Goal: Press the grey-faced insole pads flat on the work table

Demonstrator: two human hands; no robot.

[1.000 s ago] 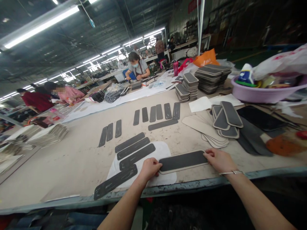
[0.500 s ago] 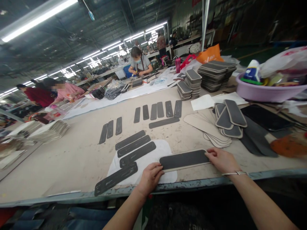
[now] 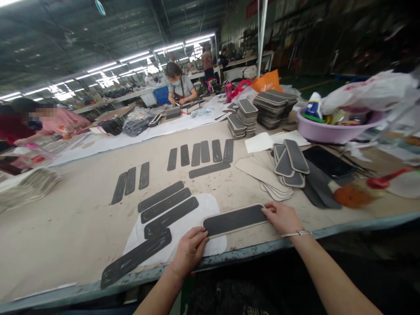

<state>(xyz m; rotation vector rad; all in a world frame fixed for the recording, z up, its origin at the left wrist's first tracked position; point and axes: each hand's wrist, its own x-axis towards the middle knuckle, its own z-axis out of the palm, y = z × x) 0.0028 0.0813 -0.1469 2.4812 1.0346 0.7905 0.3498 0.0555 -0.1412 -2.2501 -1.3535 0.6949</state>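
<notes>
A long dark strip with a pale border (image 3: 234,220) lies flat near the front edge of the worktable (image 3: 78,227). My left hand (image 3: 190,250) has its fingers curled on the strip's left end. My right hand (image 3: 281,216) presses on its right end, fingers bent, a thin bracelet at the wrist. Just left of the strip, several bare dark strips (image 3: 164,205) lie on a white sheet (image 3: 200,205).
More dark strips (image 3: 198,154) lie in rows farther back. A fan of bordered pieces (image 3: 288,162) and pale pieces (image 3: 259,173) lies to the right. Stacks (image 3: 272,107), a purple basin (image 3: 331,131), a dark phone (image 3: 328,161) and a red-handled brush (image 3: 367,188) sit beyond. Other people work at far tables.
The view has swung a little to the right, so everything sits further left in frame. Both hands stay on the ends of the bordered strip.
</notes>
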